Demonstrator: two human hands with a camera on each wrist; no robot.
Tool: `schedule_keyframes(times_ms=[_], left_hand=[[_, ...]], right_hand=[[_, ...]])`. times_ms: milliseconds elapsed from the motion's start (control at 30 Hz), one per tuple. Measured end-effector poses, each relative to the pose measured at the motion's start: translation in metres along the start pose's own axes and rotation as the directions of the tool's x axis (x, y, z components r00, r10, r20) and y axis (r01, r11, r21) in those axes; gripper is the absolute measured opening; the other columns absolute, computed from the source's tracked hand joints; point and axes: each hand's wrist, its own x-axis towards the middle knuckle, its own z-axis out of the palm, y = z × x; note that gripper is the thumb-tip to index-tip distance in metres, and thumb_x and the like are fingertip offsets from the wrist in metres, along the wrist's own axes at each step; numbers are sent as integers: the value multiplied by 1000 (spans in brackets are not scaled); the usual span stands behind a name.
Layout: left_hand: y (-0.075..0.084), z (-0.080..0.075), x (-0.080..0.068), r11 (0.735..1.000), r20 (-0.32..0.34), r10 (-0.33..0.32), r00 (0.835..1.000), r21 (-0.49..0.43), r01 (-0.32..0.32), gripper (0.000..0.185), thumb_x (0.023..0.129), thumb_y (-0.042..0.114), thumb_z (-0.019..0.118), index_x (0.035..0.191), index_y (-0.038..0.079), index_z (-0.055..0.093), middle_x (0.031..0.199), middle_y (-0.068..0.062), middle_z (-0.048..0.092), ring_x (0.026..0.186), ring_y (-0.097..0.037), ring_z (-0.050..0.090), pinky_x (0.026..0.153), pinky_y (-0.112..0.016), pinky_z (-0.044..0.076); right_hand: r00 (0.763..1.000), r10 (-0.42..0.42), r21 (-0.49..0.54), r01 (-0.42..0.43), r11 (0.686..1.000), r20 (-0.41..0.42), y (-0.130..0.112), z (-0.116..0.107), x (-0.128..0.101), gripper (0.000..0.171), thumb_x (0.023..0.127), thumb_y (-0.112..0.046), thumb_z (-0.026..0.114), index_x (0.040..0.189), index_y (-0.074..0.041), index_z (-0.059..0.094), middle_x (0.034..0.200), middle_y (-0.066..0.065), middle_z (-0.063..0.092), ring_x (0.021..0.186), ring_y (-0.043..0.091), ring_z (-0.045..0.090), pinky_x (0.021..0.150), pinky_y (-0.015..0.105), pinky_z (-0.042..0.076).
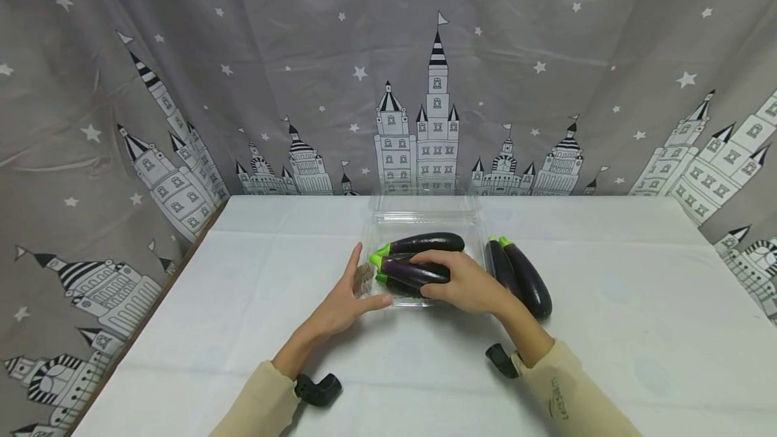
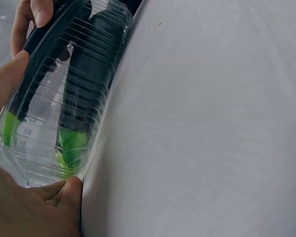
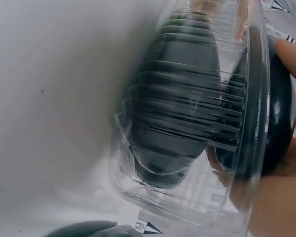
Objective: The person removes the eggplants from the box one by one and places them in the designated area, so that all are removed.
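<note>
A clear plastic clamshell container (image 1: 388,231) stands on the table with its lid raised at the back. My right hand (image 1: 467,282) grips a dark purple eggplant (image 1: 400,270) from above, low over the container's front part. Another eggplant (image 1: 431,242) lies along the back inside, and one (image 1: 394,285) lies below the held one, partly hidden. My left hand (image 1: 336,305) holds the container's front left corner, its thumb by the front rim and other fingers against the left wall. In the right wrist view, an eggplant (image 3: 175,94) shows through the ribbed wall.
Two more eggplants (image 1: 528,275) lie side by side on the table just right of the container. A white cloth covers the table (image 1: 637,329). Behind it hangs a grey curtain (image 1: 303,32) printed with castles and stars.
</note>
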Motion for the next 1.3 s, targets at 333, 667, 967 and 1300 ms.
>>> schedule_keyframes(times_ms=[333, 667, 967, 1300], left_hand=[[1, 0, -1, 1000, 5, 1, 1000, 7, -1, 114, 84, 38, 78, 159, 26, -7, 162, -20, 11, 149, -36, 7, 113, -63, 8], [3, 1, -2, 1000, 4, 0, 1000, 7, 0, 114, 84, 37, 78, 159, 26, -7, 161, -20, 16, 148, -37, 8, 113, -63, 6], [2, 1, 0, 1000, 8, 11, 1000, -8, -11, 114, 84, 35, 78, 159, 25, -7, 161, -21, 16, 148, -36, 10, 114, -61, 7], [1, 1, -1, 1000, 8, 11, 1000, -7, -11, 114, 84, 37, 78, 159, 26, -7, 162, -19, 13, 149, -36, 8, 114, -62, 7]], right_hand=[[993, 17, 90, -7, 996, -114, 5, -1, -5, 54, 93, -15, 69, 144, -13, 52, 138, 10, 56, 103, 25, 55, 83, 41, 47], [985, 12, 74, 0, 997, -172, 8, -3, -5, 46, 92, -18, 72, 136, -12, 60, 135, 8, 58, 114, 26, 55, 92, 47, 44], [981, 62, 125, -39, 991, -183, 9, -3, -6, 53, 89, -6, 68, 140, -14, 57, 135, 11, 56, 102, 27, 55, 83, 42, 46], [961, 112, 162, -72, 984, -253, 2, -9, -9, 56, 89, -16, 74, 141, -18, 55, 134, 8, 57, 112, 26, 58, 88, 44, 51]])
